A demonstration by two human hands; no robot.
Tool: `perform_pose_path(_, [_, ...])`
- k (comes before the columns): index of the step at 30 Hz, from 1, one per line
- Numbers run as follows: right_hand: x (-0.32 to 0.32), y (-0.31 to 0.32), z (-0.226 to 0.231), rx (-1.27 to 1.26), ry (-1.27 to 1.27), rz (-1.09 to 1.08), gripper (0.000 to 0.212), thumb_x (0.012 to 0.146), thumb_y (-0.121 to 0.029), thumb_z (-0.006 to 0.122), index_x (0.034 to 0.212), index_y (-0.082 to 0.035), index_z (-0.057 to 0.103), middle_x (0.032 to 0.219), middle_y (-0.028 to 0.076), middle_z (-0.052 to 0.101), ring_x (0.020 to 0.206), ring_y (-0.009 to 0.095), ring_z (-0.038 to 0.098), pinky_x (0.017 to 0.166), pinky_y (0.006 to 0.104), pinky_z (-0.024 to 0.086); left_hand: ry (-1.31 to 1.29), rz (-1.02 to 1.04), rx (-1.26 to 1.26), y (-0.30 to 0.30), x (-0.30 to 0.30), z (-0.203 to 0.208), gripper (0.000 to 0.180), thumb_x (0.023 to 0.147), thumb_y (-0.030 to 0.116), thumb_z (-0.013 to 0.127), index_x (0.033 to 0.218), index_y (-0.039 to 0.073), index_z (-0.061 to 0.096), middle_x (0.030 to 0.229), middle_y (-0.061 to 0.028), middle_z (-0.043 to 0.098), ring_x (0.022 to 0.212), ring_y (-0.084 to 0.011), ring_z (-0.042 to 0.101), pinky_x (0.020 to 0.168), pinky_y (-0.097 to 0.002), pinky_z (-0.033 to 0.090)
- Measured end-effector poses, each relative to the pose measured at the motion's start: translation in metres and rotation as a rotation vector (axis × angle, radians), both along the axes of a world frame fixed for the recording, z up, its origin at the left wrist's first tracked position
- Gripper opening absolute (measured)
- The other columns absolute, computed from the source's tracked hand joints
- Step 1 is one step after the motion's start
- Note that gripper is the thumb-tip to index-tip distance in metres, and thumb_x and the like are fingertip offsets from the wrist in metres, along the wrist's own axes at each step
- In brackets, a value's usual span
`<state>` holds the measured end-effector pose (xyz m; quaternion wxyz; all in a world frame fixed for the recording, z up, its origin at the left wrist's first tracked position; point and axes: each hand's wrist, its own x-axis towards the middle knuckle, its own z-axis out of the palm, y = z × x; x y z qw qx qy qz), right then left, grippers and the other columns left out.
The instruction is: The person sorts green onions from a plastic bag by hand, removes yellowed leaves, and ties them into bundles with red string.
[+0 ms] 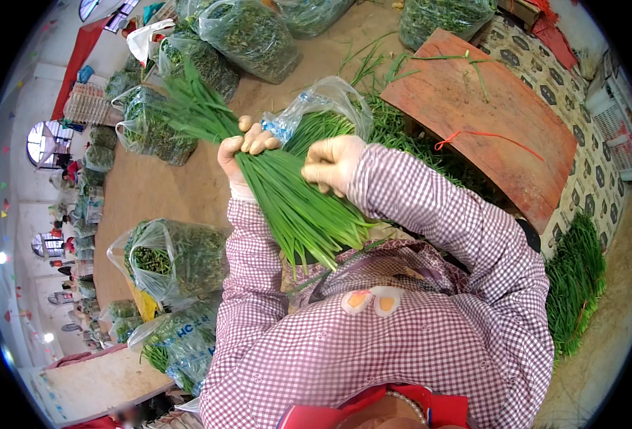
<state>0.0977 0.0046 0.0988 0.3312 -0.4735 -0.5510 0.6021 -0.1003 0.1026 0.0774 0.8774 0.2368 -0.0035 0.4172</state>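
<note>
My left hand (pixel 248 149) is wrapped round a thick bunch of garlic chives (pixel 298 207). The leafy tips point to the upper left, and the paler cut ends fan out toward my chest. Against the right side of the bunch, my right hand (pixel 334 166) has its fingers curled in a pinch. Whether a blade sits between those fingertips is hidden. Just beyond my hands, an open clear plastic bag (pixel 337 96) holds more chives (pixel 323 130). Both my forearms are in checked sleeves.
A reddish wooden board (pixel 487 118) with a red tie (pixel 491 139) on it stands to the right. More chives (pixel 577 286) lie in a pile at far right. Filled plastic bags (pixel 248 36) stand on the brown floor ahead, with another filled bag (pixel 176 261) at left.
</note>
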Motion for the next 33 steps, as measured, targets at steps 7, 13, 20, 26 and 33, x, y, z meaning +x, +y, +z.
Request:
perform_pose_path(7, [-0.005, 0.018, 0.01, -0.109, 0.428, -0.136, 0.019, 0.088, -0.013, 0.058, 0.1, 0.001, 0.057, 0.082, 0.01, 0.066, 0.056, 0.012, 0.059, 0.054, 0.0246, 0.049, 0.03, -0.055, -0.063, -0.008, 0.034, 0.0, 0.018, 0.08, 0.009, 0.052, 0.096, 0.006, 0.045, 0.067, 0.0012, 0.046, 0.068, -0.0122, 0.05, 0.064, -0.0301, 0.051])
perform_pose_path(13, [0.014, 0.023, -0.008, 0.286, 0.432, -0.34, 0.069, 0.085, -0.014, 0.063, 0.14, 0.003, 0.027, 0.131, 0.02, 0.044, 0.111, 0.022, 0.051, 0.098, 0.0348, 0.042, 0.141, 0.018, -0.075, -0.003, 0.031, 0.007, 0.017, 0.077, 0.009, 0.053, 0.094, 0.005, 0.053, 0.068, 0.0002, 0.046, 0.067, -0.0137, 0.048, 0.075, -0.0326, 0.048])
perform_pose_path(20, [0.025, 0.021, -0.034, 0.241, 0.328, -0.023, 0.123, 0.066, -0.051, 0.08, 0.146, 0.002, 0.002, 0.144, 0.029, 0.025, 0.137, 0.035, 0.023, 0.111, 0.0419, 0.021, 0.456, 0.149, 0.086, -0.009, 0.067, 0.043, 0.019, 0.079, 0.005, 0.054, 0.098, 0.003, 0.052, 0.068, 0.0, 0.045, 0.067, -0.0138, 0.046, 0.08, -0.034, 0.044])
perform_pose_path(26, [0.031, 0.032, -0.031, 0.414, 0.422, -0.265, 0.107, 0.061, -0.036, 0.087, 0.138, 0.003, 0.023, 0.128, 0.019, 0.044, 0.121, 0.026, 0.045, 0.102, 0.0379, 0.038, 0.759, 0.437, 0.319, -0.025, 0.137, 0.07, 0.016, 0.079, 0.008, 0.071, 0.09, -0.001, 0.064, 0.075, -0.0059, 0.063, 0.068, -0.0155, 0.061, 0.063, -0.027, 0.051])
perform_pose_path(33, [0.093, 0.008, -0.055, -0.142, 0.743, -0.081, 0.067, 0.071, -0.016, 0.076, 0.127, 0.003, 0.045, 0.112, 0.016, 0.061, 0.103, 0.027, 0.061, 0.092, 0.0383, 0.049, 0.76, 0.093, 0.157, -0.033, 0.179, 0.054, 0.053, 0.076, 0.002, 0.072, 0.122, 0.001, 0.045, 0.106, -0.0113, 0.057, 0.092, -0.021, 0.059, 0.074, -0.0321, 0.055])
